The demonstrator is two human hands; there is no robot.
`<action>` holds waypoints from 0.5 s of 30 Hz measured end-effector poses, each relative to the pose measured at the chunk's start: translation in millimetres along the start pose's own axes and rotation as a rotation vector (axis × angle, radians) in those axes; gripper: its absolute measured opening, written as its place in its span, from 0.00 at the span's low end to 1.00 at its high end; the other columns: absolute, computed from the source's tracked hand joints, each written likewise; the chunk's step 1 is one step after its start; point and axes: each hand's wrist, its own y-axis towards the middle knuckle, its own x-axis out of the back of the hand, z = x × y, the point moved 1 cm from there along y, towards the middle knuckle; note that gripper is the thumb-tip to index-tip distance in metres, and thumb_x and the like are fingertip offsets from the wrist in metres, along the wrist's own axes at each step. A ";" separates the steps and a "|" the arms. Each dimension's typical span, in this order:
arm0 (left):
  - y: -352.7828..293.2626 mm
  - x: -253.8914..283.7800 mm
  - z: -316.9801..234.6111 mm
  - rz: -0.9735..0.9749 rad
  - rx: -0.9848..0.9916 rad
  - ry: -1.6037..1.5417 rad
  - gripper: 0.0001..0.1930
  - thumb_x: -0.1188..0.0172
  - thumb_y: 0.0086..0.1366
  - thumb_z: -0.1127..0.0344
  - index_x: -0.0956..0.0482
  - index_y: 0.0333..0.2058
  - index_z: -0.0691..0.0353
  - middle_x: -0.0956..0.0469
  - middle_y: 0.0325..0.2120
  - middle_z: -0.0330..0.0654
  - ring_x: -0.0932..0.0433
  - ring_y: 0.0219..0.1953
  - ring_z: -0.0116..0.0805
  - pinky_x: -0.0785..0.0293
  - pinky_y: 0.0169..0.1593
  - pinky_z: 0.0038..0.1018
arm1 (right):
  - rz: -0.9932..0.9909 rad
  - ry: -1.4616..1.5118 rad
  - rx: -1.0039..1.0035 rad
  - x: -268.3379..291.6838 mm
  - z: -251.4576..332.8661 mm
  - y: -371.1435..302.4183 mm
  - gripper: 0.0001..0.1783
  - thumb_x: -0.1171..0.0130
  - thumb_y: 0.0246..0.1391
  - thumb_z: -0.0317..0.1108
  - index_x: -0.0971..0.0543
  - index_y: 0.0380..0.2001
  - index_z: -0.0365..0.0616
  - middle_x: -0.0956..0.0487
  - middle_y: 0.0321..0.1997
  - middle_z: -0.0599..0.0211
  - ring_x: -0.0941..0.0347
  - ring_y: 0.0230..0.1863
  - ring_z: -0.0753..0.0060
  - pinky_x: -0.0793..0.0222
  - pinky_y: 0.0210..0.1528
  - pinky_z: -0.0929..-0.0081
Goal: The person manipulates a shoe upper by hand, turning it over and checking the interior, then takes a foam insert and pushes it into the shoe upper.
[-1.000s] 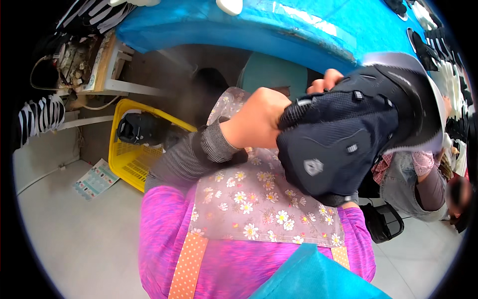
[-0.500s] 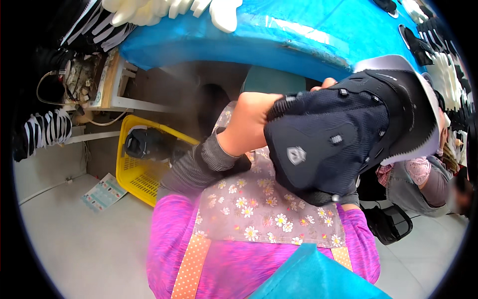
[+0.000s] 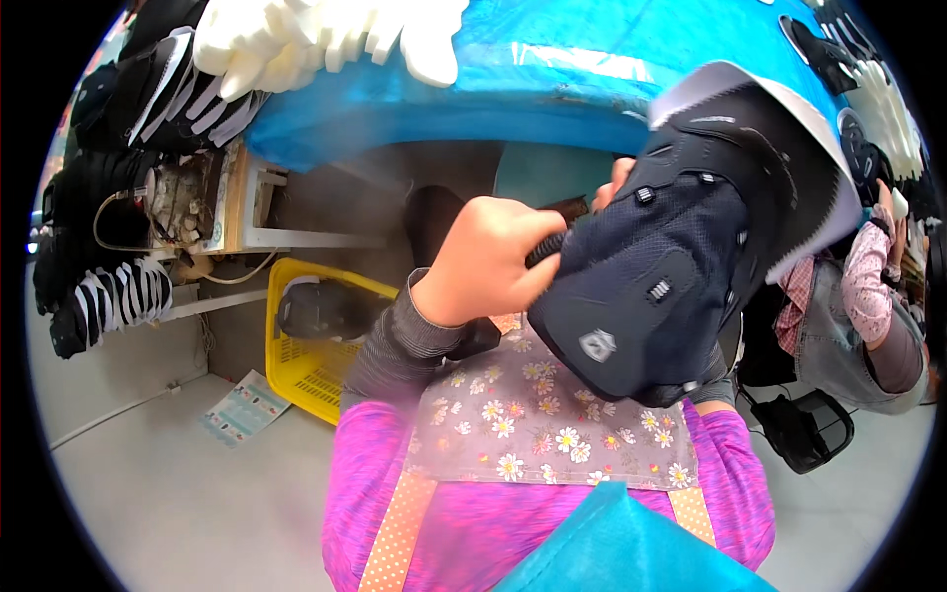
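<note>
Remotely, I log a blue-covered worktable (image 3: 552,28) as the largest item, curving across the top of the head view. Next down: the wearer's daisy-print apron (image 3: 538,434), then a yellow plastic basket (image 3: 316,380) low on the left with a dark shoe piece (image 3: 321,311) inside, then a row of white foot-shaped forms (image 3: 426,49) toward the worktable's left end. A navy and black shoe upper (image 3: 631,296) is held up over the apron, right of centre, on the wearer's side of the worktable; its flared pale margin (image 3: 695,91) with a sawtooth edge faces the upper right, and I see no outsole on it. I judge it light, soft and flexible in the mesh panels, stiffer along the smooth black overlays; fabric should grip well, overlays perhaps less so. The thin margin looks likeliest to crease or fray, so I would take hold at the thicker collar end and support the body from beneath. Left hand (image 3: 488,261): fingers curled closed, thumb and forefinger nipping a dark ridged strip (image 3: 545,250) at the upper's left edge. Right hand (image 3: 617,185): mostly behind the upper, a few fingers showing past its far edge; how tightly it closes I cannot tell. Smallest noted: a pale-striped lace loop (image 3: 659,290) and a light shield emblem (image 3: 598,344).
</note>
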 end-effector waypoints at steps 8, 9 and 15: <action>-6.3 -22.2 9.2 0.152 -0.054 -0.667 0.08 0.39 0.61 0.68 0.19 0.30 0.68 0.26 0.18 0.51 0.26 0.21 0.47 0.32 0.29 0.34 | 0.131 0.055 -0.130 -26.0 -5.3 -11.9 0.14 0.43 0.65 0.34 0.23 0.49 0.36 0.19 0.45 0.60 0.22 0.47 0.72 0.25 0.52 0.71; -9.7 -24.1 14.3 0.085 -0.031 -0.669 0.09 0.41 0.62 0.67 0.20 0.29 0.69 0.28 0.18 0.52 0.29 0.19 0.45 0.33 0.29 0.32 | 0.129 0.044 -0.139 -26.9 -6.2 -12.3 0.14 0.43 0.65 0.34 0.23 0.49 0.36 0.19 0.45 0.60 0.22 0.47 0.72 0.24 0.52 0.71; -34.3 -15.7 65.4 -0.151 0.347 -0.890 0.16 0.49 0.72 0.61 0.21 0.33 0.69 0.20 0.27 0.38 0.25 0.28 0.21 0.28 0.31 0.23 | 0.010 -0.135 -0.055 -18.6 -15.0 4.2 0.14 0.42 0.64 0.33 0.22 0.48 0.36 0.18 0.44 0.61 0.22 0.45 0.75 0.24 0.51 0.72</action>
